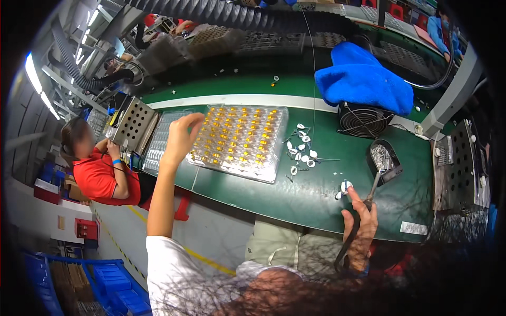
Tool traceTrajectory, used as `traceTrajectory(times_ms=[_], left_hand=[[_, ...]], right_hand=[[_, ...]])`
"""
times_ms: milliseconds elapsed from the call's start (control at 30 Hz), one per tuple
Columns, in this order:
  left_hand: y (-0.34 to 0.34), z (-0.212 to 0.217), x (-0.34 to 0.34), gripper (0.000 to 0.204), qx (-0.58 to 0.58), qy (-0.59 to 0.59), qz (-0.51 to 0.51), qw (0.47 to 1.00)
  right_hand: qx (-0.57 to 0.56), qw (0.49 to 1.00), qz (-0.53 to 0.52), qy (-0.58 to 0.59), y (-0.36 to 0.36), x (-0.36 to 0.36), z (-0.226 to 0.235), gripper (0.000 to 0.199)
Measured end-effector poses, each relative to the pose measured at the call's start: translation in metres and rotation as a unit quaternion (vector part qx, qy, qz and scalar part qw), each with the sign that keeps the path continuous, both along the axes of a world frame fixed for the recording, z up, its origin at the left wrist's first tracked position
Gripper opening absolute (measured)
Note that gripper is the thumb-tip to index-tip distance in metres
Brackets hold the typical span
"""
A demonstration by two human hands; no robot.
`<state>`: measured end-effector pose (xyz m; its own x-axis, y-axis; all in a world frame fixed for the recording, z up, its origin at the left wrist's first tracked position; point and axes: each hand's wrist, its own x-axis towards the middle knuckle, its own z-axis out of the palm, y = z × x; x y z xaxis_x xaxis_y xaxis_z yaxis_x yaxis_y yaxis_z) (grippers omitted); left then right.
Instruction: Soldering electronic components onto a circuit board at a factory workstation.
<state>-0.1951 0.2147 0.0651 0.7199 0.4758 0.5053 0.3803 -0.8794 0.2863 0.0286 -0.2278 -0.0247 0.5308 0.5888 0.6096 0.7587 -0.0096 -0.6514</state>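
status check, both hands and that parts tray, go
Left hand raised, fingers spread over clear tray of yellow parts. Right hand grips dark-handled tool, small white piece at fingertips. Loose white pieces between.

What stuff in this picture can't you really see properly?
Head view only:
- Small white part at the right hand: too small to identify.
- Tool tip: hidden behind the fingers.
- Yellow pieces in the clear tray: too small to tell apart.
- Left hand: fingertips blurred, contact with the tray unclear.
- Picture corners: blacked out by the fisheye rim.
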Motion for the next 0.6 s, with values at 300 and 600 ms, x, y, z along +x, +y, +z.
traceTrajectory(times_ms=[300,600], left_hand=[[-0.024,-0.009,-0.047,0.016,-0.018,0.009,0.058,0.998],[-0.044,-0.019,-0.056,0.019,-0.097,-0.019,0.097,0.99]], right_hand=[[-0.056,0.997,-0.046,0.027,-0.008,-0.006,-0.004,0.039],[-0.069,0.997,-0.03,0.028,-0.006,-0.003,0.002,0.038]])
